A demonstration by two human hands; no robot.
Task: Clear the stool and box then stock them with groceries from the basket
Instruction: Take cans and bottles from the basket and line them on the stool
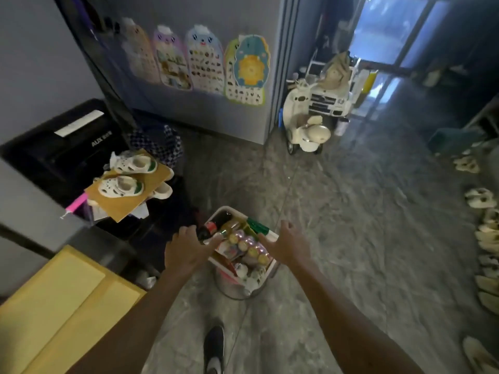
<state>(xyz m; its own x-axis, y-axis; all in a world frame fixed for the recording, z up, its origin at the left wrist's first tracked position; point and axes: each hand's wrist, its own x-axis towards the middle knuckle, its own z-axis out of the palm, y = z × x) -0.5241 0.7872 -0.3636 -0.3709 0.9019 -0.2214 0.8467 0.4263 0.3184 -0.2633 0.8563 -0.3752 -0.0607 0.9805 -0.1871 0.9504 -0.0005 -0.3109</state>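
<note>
Basket point(219, 266) of groceries sits on a round metal base point(229, 291). The left hand point(186, 249) and right hand point(286, 244) hover at its side rims, fingers loosely spread, holding nothing. Bare floor point(351, 211) lies open rightward.

Dim, motion-blurred room lit by the bright window point(391, 28), edges bowed by wide-angle distortion.

Not much of the person shows really: bare forearms point(351, 319) running into a bare left hand point(186, 252) and right hand point(286, 247), plus one dark shoe point(214, 349) with a paler grey patch toward its heel end, details too murky to tell.
</note>
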